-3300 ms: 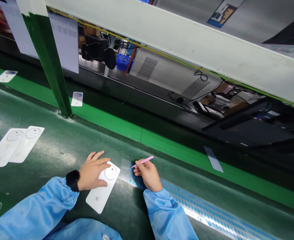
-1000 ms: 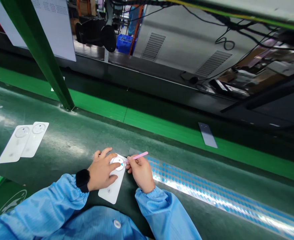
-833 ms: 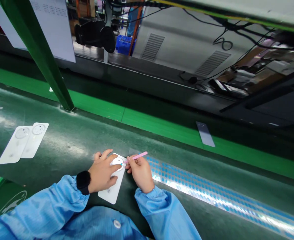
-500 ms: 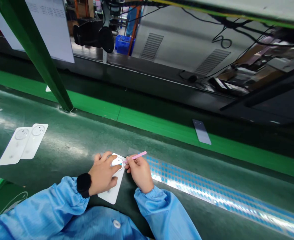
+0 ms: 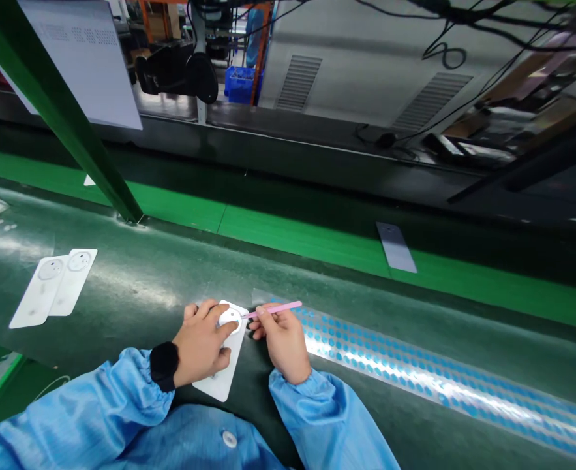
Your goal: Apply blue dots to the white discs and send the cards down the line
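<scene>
A white oblong plate [image 5: 218,384] with a round raised disc lies on the dark green bench in front of me. My left hand [image 5: 200,343] lies on it, fingers pressed down, forefinger on the disc. My right hand [image 5: 278,339] pinches pink tweezers [image 5: 274,309], whose tip touches the disc's edge. A long shiny strip of small blue dot stickers [image 5: 390,369] runs from my right hand off to the right.
Two more white plates [image 5: 53,286] lie side by side at the left. A grey plate [image 5: 396,247] rests on the bright green belt behind. A slanted green post [image 5: 67,117] rises at the left. Machinery and cables fill the back.
Since 3.3 s ago my right hand brought the tweezers from the sticker strip to the plate's disc. Over the last second both hands stay on the plate; the view shifts slightly.
</scene>
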`<action>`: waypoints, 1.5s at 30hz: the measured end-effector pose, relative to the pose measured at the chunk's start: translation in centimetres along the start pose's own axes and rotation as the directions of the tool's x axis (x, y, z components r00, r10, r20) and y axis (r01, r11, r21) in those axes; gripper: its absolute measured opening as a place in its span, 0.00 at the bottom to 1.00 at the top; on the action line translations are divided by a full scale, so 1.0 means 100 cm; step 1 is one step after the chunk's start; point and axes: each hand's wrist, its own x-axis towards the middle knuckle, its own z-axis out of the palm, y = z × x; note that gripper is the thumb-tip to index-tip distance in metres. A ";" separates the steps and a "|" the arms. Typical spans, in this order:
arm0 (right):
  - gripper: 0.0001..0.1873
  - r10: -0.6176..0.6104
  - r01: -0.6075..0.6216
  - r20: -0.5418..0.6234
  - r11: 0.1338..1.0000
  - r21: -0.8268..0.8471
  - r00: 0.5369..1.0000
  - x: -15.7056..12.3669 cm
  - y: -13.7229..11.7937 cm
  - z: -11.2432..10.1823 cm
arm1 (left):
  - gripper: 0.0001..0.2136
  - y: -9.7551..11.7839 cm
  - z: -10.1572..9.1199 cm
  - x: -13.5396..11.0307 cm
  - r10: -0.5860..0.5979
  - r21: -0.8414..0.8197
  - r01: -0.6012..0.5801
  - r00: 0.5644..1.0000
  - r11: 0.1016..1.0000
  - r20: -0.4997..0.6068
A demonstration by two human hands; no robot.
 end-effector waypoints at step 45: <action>0.19 0.078 -0.087 0.058 0.981 0.174 0.995 0.012 -0.012 -0.021 | 0.30 -0.004 -0.031 0.063 -0.022 -0.031 0.032 0.961 0.999 0.276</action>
